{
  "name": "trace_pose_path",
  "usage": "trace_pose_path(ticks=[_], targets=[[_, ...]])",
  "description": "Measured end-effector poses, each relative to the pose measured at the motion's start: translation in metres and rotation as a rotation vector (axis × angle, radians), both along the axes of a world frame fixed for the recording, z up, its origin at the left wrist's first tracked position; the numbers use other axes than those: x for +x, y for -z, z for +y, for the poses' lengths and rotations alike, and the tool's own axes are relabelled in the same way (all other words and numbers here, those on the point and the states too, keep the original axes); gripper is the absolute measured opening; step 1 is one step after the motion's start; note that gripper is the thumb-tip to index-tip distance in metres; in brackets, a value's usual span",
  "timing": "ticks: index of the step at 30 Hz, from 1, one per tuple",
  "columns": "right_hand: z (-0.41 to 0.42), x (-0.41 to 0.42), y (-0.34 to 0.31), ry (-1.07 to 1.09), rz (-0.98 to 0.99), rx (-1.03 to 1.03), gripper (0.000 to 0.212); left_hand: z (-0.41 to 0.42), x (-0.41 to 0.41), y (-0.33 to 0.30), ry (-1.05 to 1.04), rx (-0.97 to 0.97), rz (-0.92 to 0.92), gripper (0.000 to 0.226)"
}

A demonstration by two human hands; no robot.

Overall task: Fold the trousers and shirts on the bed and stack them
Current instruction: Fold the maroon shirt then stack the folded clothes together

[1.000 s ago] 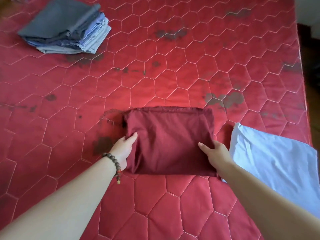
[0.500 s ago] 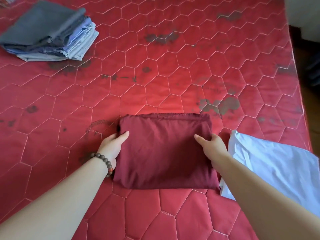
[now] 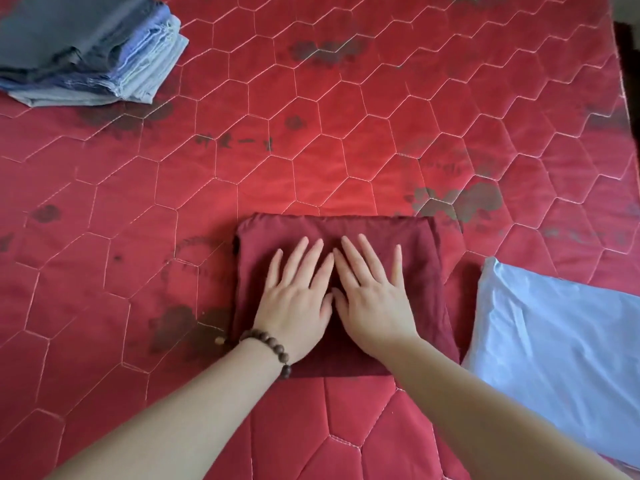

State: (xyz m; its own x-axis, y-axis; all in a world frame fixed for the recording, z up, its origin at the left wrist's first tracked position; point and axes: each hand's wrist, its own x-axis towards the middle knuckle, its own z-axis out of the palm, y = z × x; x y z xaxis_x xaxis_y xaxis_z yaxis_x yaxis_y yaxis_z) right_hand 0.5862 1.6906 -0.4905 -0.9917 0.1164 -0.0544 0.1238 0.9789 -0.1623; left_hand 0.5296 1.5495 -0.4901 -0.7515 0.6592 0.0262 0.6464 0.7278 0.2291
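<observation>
A folded dark-red garment (image 3: 426, 258) lies as a neat rectangle on the red quilted bed (image 3: 311, 150), near the front middle. My left hand (image 3: 298, 299), with a bead bracelet on its wrist, presses flat on the garment's middle, fingers straight. My right hand (image 3: 374, 299) presses flat right beside it, fingers spread. A stack of folded grey and blue clothes (image 3: 86, 53) sits at the far left corner. A light-blue garment (image 3: 561, 358) lies spread at the right, next to the dark-red one.
Dark stains dot the red mattress. The bed's right edge (image 3: 623, 109) runs along the frame's right side, with dark floor beyond it.
Both hands left the garment's side edges and came together on its top, now pressing flat. The view moved closer to the bed.
</observation>
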Motion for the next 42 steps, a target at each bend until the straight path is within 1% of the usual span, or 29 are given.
trace_pose_path(ticks=[1, 3, 7, 10, 12, 14, 17, 19, 21, 24, 26, 28, 30, 31, 32, 34, 36, 37, 39, 40, 42], targets=[[0.001, -0.002, 0.008, -0.016, -0.072, 0.003, 0.059, 0.003, 0.0, 0.009, 0.008, -0.074, -0.017, 0.057], [0.005, -0.003, 0.02, 0.022, -0.111, -0.034, 0.06, 0.0, -0.003, 0.025, -0.04, -0.149, -0.026, 0.061], [0.012, -0.005, 0.028, 0.025, -0.092, -0.035, 0.059, -0.004, -0.006, 0.036, -0.191, -0.147, -0.019, 0.065], [0.029, -0.008, 0.03, 0.196, -0.053, -0.008, 0.057, -0.01, -0.015, 0.04, -0.294, -0.128, -0.014, 0.065], [0.039, -0.006, 0.032, 0.286, -0.06, 0.028, 0.057, -0.016, -0.022, 0.042, -0.356, -0.123, -0.029, 0.065], [0.042, -0.003, 0.032, 0.29, -0.031, -0.012, 0.055, -0.018, -0.023, 0.043, -0.363, -0.126, -0.036, 0.063], [0.043, -0.003, 0.023, 0.287, 0.019, -0.143, 0.052, -0.015, -0.022, 0.038, -0.363, -0.111, -0.054, 0.06], [0.039, 0.007, 0.018, 0.279, 0.028, -0.11, 0.055, -0.011, -0.019, 0.033, -0.381, -0.12, -0.026, 0.058], [0.027, 0.028, 0.017, 0.248, 0.061, -0.07, 0.058, -0.009, -0.008, 0.03, -0.337, -0.101, 0.015, 0.058], [0.012, 0.058, 0.022, 0.216, 0.025, -0.101, 0.058, -0.011, 0.022, 0.032, -0.182, -0.095, -0.026, 0.065], [0.014, 0.058, 0.022, 0.257, -0.001, -0.181, 0.054, -0.005, 0.032, 0.033, -0.235, -0.108, -0.053, 0.064], [0.019, 0.054, 0.013, 0.265, 0.005, -0.327, 0.049, 0.013, 0.039, 0.027, -0.331, -0.085, -0.096, 0.063], [0.034, 0.062, -0.001, 0.276, 0.076, -0.464, 0.047, 0.042, 0.052, 0.015, -0.317, -0.031, -0.136, 0.064], [0.046, 0.073, -0.008, 0.3, 0.131, -0.47, 0.047, 0.059, 0.062, 0.009, -0.261, 0.0, -0.143, 0.064], [0.062, 0.089, -0.014, 0.339, 0.184, -0.437, 0.047, 0.076, 0.074, 0.003, -0.183, 0.035, -0.152, 0.063], [0.102, 0.129, -0.022, 0.46, 0.241, -0.306, 0.047, 0.112, 0.099, -0.006, -0.016, 0.118, -0.201, 0.062], [0.148, 0.175, -0.022, 0.624, 0.213, -0.165, 0.044, 0.147, 0.12, -0.013, 0.119, 0.171, -0.306, 0.061], [0.17, 0.196, -0.021, 0.724, 0.164, -0.114, 0.047, 0.16, 0.128, -0.014, 0.162, 0.187, -0.365, 0.06], [0.206, 0.234, -0.017, 0.892, 0.033, -0.068, 0.058, 0.182, 0.136, -0.012, 0.178, 0.208, -0.447, 0.058], [0.218, 0.246, -0.016, 0.937, -0.028, -0.085, 0.062, 0.19, 0.138, -0.01, 0.157, 0.224, -0.463, 0.056], [0.233, 0.258, -0.012, 0.973, -0.089, -0.19, 0.07, 0.202, 0.142, -0.005, 0.079, 0.291, -0.478, 0.055]])
